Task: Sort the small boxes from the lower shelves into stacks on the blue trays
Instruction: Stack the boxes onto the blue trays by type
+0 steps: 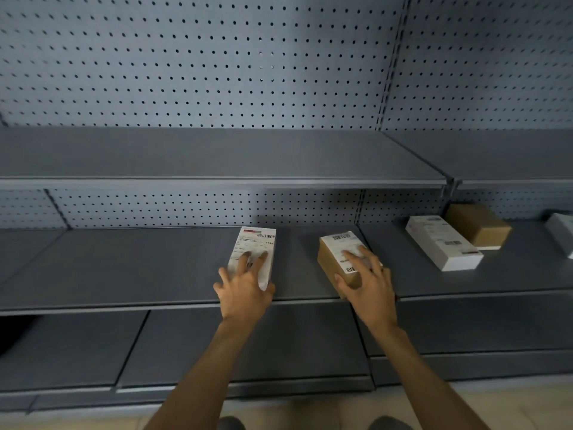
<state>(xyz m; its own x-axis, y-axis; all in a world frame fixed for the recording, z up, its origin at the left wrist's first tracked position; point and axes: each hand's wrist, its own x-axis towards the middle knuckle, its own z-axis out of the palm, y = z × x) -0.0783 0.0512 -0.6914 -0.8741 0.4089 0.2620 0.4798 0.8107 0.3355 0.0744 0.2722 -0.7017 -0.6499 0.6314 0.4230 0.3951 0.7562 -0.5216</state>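
Note:
On the middle grey shelf [124, 268] lies a white box with a printed label [259, 242]. My left hand [245, 290] rests on its near end, fingers spread over the top and thumb at its side. To the right sits a brown cardboard box with a white label [336, 252]. My right hand [369, 283] grips its near end, fingers over the label and thumb on the left side. No blue tray is in view.
Further right on the same shelf lie a long white box [443, 242], a brown box [479, 225] behind it, and part of a pale box [562, 234] at the frame edge. A higher shelf [217, 169] overhangs. Pegboard backs the unit. A lower shelf [93, 352] lies below.

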